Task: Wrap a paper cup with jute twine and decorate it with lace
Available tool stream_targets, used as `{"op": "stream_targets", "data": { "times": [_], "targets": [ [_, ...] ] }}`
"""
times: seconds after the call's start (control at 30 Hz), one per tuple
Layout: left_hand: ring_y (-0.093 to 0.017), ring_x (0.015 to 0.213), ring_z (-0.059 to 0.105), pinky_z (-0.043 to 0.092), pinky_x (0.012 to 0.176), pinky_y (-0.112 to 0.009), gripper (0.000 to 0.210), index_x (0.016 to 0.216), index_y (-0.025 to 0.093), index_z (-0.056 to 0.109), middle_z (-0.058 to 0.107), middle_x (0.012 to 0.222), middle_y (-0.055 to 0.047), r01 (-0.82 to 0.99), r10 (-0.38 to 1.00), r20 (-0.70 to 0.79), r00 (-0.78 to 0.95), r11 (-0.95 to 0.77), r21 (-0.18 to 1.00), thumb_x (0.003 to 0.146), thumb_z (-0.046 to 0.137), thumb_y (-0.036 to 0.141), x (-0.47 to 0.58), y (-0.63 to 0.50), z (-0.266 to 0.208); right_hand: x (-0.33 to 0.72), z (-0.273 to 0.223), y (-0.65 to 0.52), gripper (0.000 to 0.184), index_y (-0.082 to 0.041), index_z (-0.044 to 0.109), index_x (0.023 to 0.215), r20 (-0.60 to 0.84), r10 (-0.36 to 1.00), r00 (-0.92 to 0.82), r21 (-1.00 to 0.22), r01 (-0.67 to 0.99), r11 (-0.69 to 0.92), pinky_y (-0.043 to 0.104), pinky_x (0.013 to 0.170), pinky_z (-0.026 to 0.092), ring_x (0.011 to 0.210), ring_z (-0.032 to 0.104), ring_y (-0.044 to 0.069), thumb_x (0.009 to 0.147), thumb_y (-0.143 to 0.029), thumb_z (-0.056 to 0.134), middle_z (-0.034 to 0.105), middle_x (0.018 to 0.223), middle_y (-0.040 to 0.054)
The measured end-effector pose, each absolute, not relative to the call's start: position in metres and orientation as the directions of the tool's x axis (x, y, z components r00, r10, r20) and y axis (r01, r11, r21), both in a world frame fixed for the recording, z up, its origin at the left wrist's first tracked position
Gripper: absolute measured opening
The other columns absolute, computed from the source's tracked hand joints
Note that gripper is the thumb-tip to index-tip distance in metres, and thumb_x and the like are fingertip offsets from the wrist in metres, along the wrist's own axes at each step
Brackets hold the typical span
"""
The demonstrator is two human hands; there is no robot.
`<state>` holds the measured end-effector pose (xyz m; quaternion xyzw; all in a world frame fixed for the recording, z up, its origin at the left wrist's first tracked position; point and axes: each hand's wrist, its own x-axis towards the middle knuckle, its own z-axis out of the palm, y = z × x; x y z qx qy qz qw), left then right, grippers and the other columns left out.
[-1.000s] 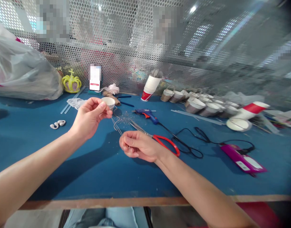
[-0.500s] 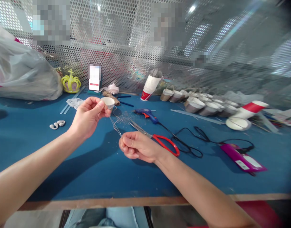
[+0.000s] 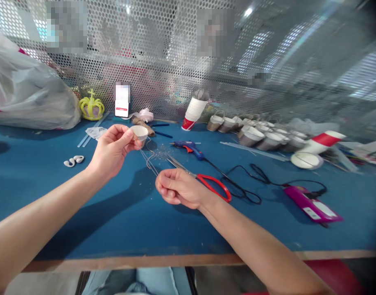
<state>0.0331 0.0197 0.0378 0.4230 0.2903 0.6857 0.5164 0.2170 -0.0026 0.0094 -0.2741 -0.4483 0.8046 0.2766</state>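
My left hand (image 3: 112, 149) pinches a small paper cup (image 3: 140, 132) by its side, above the table and with its mouth tilted up. Thin strings (image 3: 148, 160) run from the cup down to my right hand (image 3: 175, 187), whose thumb and fingers are closed on their ends. One strand hangs loose in a curl. Scissors with red handles (image 3: 215, 186) lie just behind and beside my right hand, partly hidden by it. Farther back, a blue glue gun (image 3: 189, 148) rests on its side.
Several wrapped cups (image 3: 251, 135) and a leaning cup stack (image 3: 194, 112) stand at the back. A purple power strip (image 3: 312, 205) with a black cable lies right. Left are a plastic bag (image 3: 31, 90), yellow crown (image 3: 91, 107), phone (image 3: 122, 100) and white earbuds (image 3: 73, 161).
My right hand has shifted slightly to the right, and the strings between the hands look straighter. My left hand with the cup has stayed nearly in place.
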Motion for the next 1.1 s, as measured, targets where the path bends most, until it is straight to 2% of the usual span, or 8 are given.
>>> {"op": "stream_targets", "data": {
  "times": [0.13,0.3,0.63,0.97,1.1],
  "targets": [
    [-0.008,0.052,0.060,0.051,0.052,-0.018,0.018,0.067,0.014,0.050,0.060,0.057,0.002,-0.487,0.952,0.276,-0.135,-0.307,0.818,0.081,0.052,0.004,0.0298,0.0251,0.0344,0.2184,0.0111,-0.0026,0.032,-0.009,0.063,0.061,-0.208,0.689,-0.694,-0.875,-0.183,-0.448,0.014,0.034,0.027,0.037,0.041,0.002,0.067,-0.037,0.076,0.054,0.049,-0.0021],
    [-0.008,0.053,0.061,0.051,0.053,-0.017,0.017,0.067,0.014,0.050,0.059,0.057,0.002,-0.480,0.956,0.255,-0.146,-0.294,0.826,0.081,0.054,0.005,0.0278,0.0297,0.0304,0.2188,0.0117,-0.0029,0.027,-0.010,0.061,0.058,-0.201,0.701,-0.684,-0.862,-0.217,-0.459,0.014,0.035,0.026,0.039,0.039,0.001,0.070,-0.030,0.075,0.053,0.050,-0.0024],
    [-0.008,0.055,0.062,0.051,0.054,-0.018,0.015,0.068,0.014,0.050,0.060,0.058,0.002,-0.493,0.954,0.265,-0.139,-0.299,0.817,0.080,0.058,0.009,0.0274,0.0302,0.0309,0.2184,0.0095,0.0008,0.029,-0.009,0.060,0.058,-0.235,0.693,-0.681,-0.800,-0.270,-0.537,0.011,0.035,0.021,0.041,0.032,0.000,0.066,-0.031,0.078,0.049,0.050,-0.0027],
    [-0.008,0.054,0.061,0.050,0.053,-0.015,0.017,0.068,0.014,0.051,0.061,0.058,0.001,-0.505,0.953,0.270,-0.138,-0.302,0.808,0.082,0.051,0.004,0.0280,0.0264,0.0334,0.2169,0.0068,-0.0007,0.029,-0.010,0.059,0.057,-0.217,0.731,-0.648,-0.809,-0.299,-0.505,0.012,0.038,0.026,0.044,0.037,0.001,0.064,-0.029,0.079,0.055,0.054,-0.0009],
    [-0.007,0.054,0.061,0.050,0.053,-0.015,0.017,0.068,0.015,0.050,0.061,0.057,0.002,-0.496,0.950,0.276,-0.147,-0.312,0.810,0.082,0.053,0.006,0.0274,0.0253,0.0373,0.2165,0.0079,-0.0013,0.028,-0.010,0.059,0.057,-0.207,0.738,-0.643,-0.812,-0.307,-0.496,0.013,0.038,0.027,0.044,0.037,0.001,0.065,-0.028,0.079,0.055,0.054,-0.0009]
  ]
}}
